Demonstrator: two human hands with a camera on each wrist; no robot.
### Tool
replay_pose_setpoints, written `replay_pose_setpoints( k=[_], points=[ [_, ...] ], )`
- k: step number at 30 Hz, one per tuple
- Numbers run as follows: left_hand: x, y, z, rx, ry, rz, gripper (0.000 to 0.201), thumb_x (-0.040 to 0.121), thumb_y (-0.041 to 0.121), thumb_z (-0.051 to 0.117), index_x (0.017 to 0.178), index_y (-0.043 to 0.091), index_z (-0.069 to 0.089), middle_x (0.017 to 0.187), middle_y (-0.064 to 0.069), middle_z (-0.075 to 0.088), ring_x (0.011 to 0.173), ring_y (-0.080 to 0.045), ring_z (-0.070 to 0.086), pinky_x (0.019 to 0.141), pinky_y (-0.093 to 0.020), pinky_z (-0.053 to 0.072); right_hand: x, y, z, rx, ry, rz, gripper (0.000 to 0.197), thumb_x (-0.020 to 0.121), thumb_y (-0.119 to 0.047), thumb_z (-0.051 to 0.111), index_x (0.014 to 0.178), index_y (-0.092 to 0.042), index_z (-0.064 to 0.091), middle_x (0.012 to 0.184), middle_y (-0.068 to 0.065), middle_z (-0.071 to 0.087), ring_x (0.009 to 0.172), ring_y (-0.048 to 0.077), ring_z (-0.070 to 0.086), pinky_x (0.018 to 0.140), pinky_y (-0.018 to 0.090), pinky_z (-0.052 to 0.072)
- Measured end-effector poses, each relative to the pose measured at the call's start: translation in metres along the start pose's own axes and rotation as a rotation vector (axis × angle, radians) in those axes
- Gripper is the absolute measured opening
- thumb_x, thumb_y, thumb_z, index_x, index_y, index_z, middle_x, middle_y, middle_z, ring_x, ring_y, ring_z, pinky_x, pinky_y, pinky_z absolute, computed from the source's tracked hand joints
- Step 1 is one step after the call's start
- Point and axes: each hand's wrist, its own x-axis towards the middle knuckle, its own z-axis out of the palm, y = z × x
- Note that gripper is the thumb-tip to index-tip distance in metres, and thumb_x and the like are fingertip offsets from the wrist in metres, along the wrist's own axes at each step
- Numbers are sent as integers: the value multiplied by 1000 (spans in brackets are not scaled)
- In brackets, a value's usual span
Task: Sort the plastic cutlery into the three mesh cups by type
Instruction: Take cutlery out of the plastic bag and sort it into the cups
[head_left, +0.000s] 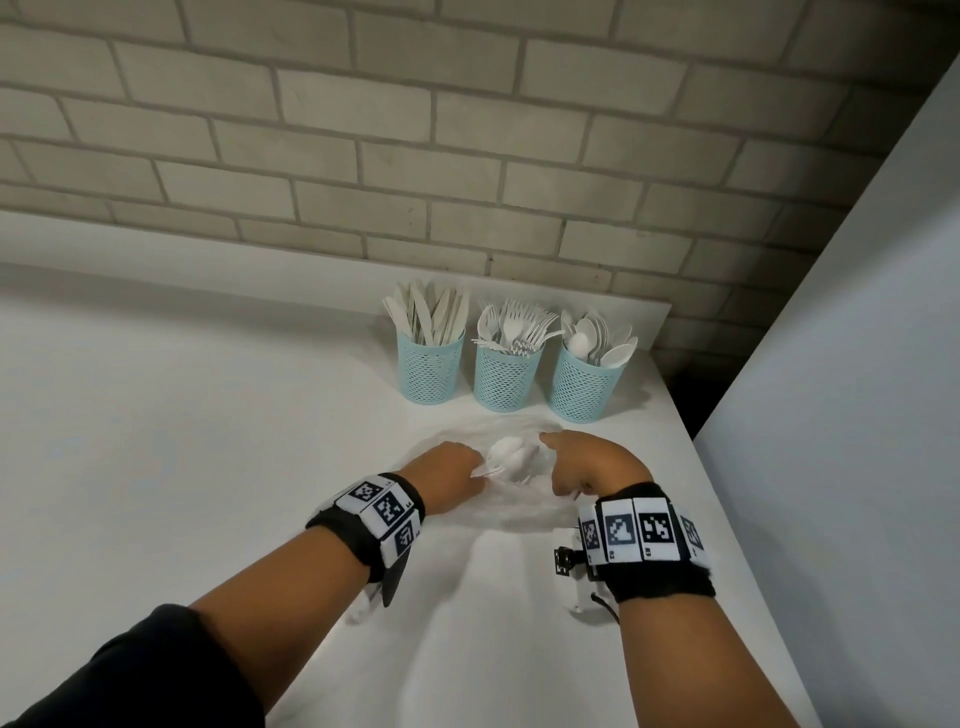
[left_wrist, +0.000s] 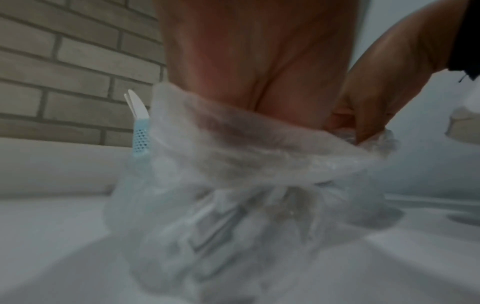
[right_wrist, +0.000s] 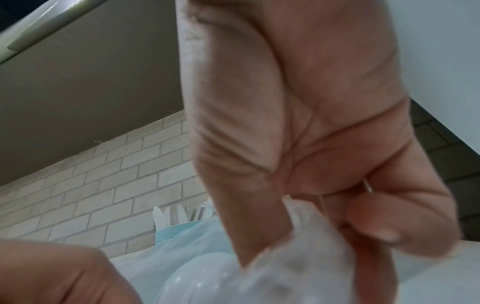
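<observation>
1. The left hand (head_left: 449, 470) grips the clear plastic bag's (left_wrist: 233, 160) rim at 9 o'clock of the spoons (head_left: 511, 452).
2. The spoons lie inside the bag, between both hands.
3. The right hand (head_left: 592, 465) pinches the rim at 3 o'clock.
4. The mesh cups (head_left: 503, 376) stand at 12 o'clock on the counter (head_left: 208, 441).

Head view looks down; both wrist views, close and blurry, share the bag (left_wrist: 233, 185).
</observation>
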Motion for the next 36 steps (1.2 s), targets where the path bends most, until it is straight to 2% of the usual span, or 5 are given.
replay_pose_setpoints(
  k=[6, 20, 25, 31, 36],
  points=[
    [8, -10, -6, -162, 94, -16, 51, 80, 34, 72, 53, 17, 32, 57, 1, 35, 55, -14, 30, 52, -26, 19, 8, 2, 1, -18, -8, 19, 76, 83, -2, 60, 148, -18, 24, 146, 7, 40, 122, 24, 50, 95, 30, 42],
    [3, -9, -15, -571, -187, -157, 19, 93, 28, 57, 90, 12, 65, 62, 3, 47, 54, -9, 38, 48, -18, 29, 15, 12, 1, 39, 3, 11, 74, 83, -2, 62, 146, -23, 31, 147, 2, 38, 121, 22, 52, 93, 29, 43],
    [6, -8, -14, -689, -10, -187, 37, 79, 22, 75, 54, 17, 48, 39, 14, 42, 37, 0, 36, 41, -12, 25, 13, 7, -5, 110, 47, -99, 70, 76, -9, 67, 139, -28, 43, 136, 2, 51, 112, 21, 54, 90, 31, 45],
    [4, -10, -17, -741, 6, -169, 15, 79, 18, 74, 85, 8, 65, 75, -2, 58, 68, -15, 50, 56, -17, 36, 11, 6, -16, 160, 76, -98, 77, 78, -18, 73, 145, -21, 34, 147, 4, 38, 126, 21, 45, 92, 26, 40],
    [4, -9, -21, -854, 74, -198, 22, 76, 24, 77, 85, 8, 66, 71, -4, 59, 57, -11, 47, 44, -12, 34, 5, 4, -21, 160, 96, -116, 73, 79, -18, 72, 143, -19, 37, 139, 6, 46, 121, 22, 48, 89, 26, 40]
  ],
)
